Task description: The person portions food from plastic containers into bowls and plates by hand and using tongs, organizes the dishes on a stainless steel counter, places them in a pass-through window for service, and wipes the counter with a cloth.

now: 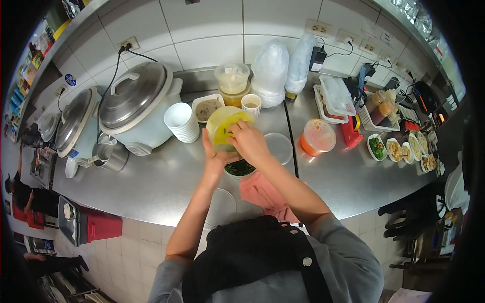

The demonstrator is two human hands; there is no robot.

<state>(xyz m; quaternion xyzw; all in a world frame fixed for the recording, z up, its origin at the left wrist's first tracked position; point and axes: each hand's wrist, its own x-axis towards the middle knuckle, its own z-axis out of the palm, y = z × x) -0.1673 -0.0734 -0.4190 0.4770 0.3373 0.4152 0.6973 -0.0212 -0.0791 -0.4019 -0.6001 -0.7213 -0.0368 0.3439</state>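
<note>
In front of my chest a translucent round tub point(216, 121), bright yellow inside with a few green bits, is tilted toward me. My left hand point(217, 159) supports it from below and at its left side, fingers around the wall. The fingers of my right hand point(247, 141) reach over its rim into the yellow inside and are bent together; what they pinch, if anything, is hidden. Just below my hands stands a tub of dark green chopped leaves point(239, 167), partly covered by my right wrist. A pink cloth point(265, 194) lies beside it, under my right forearm.
Clear round lids point(278, 148) lie on the steel counter point(146, 187). Left stand a large rice cooker point(139, 106) and stacked white cups point(181, 121). Behind my hands are a paper cup point(251, 104) and a bowl point(207, 108). Right are an orange-filled tub point(318, 137) and small food dishes point(377, 147).
</note>
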